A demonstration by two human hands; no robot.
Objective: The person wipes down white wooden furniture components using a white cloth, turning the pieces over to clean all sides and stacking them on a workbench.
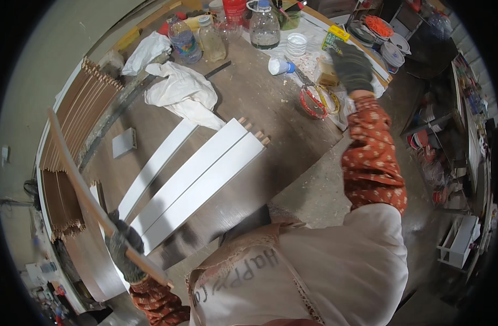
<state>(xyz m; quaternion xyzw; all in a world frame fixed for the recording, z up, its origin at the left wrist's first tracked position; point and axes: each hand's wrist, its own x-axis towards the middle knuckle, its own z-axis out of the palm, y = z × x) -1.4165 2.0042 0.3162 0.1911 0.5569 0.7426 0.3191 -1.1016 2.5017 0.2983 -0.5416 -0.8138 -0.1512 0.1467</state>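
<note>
My left hand [125, 247], in a dark glove, is closed around a long wooden slat [81, 173], its narrow brown edge facing up. My right hand [351, 68], also gloved, stretches to the far right of the table. Its fingers are blurred, beside a yellow box [334, 37] and above a small tan block [326, 73]; whether they touch either I cannot tell. White slats with pegged ends [197, 182] lie side by side in front of me, and another white slat [156, 168] lies left of them.
Stacked brown slats [77, 117] line the table's left side. A white cloth [183, 92] lies beyond the white slats, with a small white box [124, 143] nearer. Red-and-yellow-handled scissors [314, 100], a plastic bottle [185, 39] and a large jug [264, 27] stand or lie at the back.
</note>
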